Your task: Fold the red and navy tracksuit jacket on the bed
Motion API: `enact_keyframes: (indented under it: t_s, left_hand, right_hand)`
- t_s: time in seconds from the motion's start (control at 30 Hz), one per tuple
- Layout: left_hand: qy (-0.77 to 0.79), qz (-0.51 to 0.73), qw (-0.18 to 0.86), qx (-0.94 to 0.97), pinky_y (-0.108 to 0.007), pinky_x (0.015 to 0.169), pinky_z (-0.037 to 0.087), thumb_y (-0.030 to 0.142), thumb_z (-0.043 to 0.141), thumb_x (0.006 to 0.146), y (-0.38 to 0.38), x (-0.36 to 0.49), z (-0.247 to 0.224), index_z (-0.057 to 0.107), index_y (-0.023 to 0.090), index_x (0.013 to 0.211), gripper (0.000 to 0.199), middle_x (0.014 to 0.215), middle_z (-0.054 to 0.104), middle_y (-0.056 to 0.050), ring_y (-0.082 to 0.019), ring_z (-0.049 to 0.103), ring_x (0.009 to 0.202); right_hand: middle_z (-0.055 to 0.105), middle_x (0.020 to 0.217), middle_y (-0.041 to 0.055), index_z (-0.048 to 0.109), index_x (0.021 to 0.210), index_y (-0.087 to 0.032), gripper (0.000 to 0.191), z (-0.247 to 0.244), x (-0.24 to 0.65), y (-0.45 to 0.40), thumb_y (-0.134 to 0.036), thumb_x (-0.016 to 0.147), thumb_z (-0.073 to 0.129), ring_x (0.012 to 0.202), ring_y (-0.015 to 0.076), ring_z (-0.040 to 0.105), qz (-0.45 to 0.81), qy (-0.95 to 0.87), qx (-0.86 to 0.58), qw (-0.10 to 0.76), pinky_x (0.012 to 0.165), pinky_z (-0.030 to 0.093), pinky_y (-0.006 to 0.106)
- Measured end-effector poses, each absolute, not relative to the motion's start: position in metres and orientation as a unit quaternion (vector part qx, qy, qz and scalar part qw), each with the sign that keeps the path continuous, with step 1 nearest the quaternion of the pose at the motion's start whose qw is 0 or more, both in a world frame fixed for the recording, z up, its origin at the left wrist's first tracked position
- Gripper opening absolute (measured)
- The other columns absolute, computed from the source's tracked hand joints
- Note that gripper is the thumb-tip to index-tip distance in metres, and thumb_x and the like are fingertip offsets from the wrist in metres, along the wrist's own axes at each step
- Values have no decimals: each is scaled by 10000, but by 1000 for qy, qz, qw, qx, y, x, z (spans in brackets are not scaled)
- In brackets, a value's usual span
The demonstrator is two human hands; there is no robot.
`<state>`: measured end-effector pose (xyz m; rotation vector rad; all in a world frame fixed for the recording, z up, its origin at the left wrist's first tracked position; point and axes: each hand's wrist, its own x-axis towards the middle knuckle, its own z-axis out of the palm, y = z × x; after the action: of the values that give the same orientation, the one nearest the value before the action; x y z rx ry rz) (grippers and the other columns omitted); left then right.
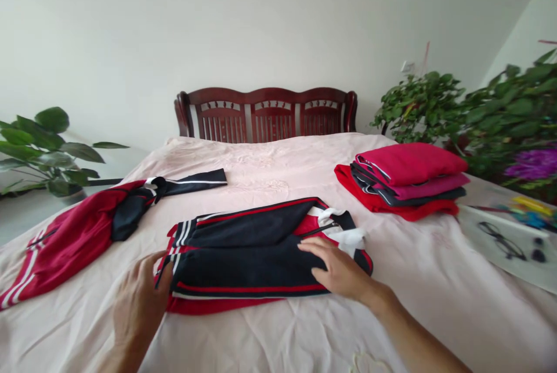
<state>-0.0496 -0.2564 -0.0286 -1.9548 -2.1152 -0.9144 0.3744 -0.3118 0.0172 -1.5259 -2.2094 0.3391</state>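
A dark navy and red track jacket (252,263) lies front down in the middle of the bed, its sleeves folded in lengthwise over its body. White stripes mark the cuffs on the left, and a white-lined collar shows at the right end. At the hem end, my left hand (141,297) has thumb and fingers closed about the jacket's edge. Across the fabric near the collar rests my right hand (337,268), fingers apart. Farther left, a second red and navy jacket (82,231) lies loosely spread with one sleeve stretched out.
A stack of folded red and navy clothes (409,178) sits on the bed's right side. Beyond it are glasses (502,241) on a pale surface and leafy plants (513,112). A wooden headboard (274,115) stands behind the pink sheet (243,158). Another plant (52,147) is at left.
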Motion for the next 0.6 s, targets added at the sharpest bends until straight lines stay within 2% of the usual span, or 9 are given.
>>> enact_keyframes:
  t_s: [0.1,0.23,0.37,0.5,0.6]
  left_hand:
    - [-608,-331,44,-721,-407,1037,451,473,346,974,-261,-30,-29,574,231,1256,436,1282,641,-91,-254,587,1199]
    - [-598,-270,43,-753,-422,1107,410,424,346,983,-256,-16,-43,547,183,1352,484,1394,600,-100,-257,534,1304]
    - [-638,-203,66,-740,-471,1159,341,388,358,985,-256,-13,-47,471,135,1446,538,1486,514,-138,-278,442,1395]
    - [-679,-141,62,-718,-487,1176,296,364,386,980,-264,-9,-37,366,188,1520,568,1562,412,-121,-261,352,1454]
    - [-704,-108,45,-700,-493,1181,270,369,393,978,-268,-5,-31,342,232,1533,573,1604,338,-95,-259,286,1485]
  right_hand:
    - [571,1399,56,575,1370,-246,811,19,413,-335,-38,593,475,1301,217,517,99,-818,-552,127,1110,418,382]
    - [578,1403,57,561,1387,-255,832,-9,457,-352,15,616,403,1261,212,562,-31,-817,-572,69,1049,479,382]
    - [656,1311,29,597,1345,-241,701,-42,485,-349,23,739,365,1141,181,645,-178,-823,-530,102,933,539,303]
    - [692,1251,35,595,1342,-226,621,-62,499,-343,-27,793,386,1032,196,690,-290,-802,-493,171,862,539,303]
    - [711,1212,22,560,1379,-250,639,-77,508,-342,-59,791,398,974,202,704,-303,-798,-478,206,833,535,311]
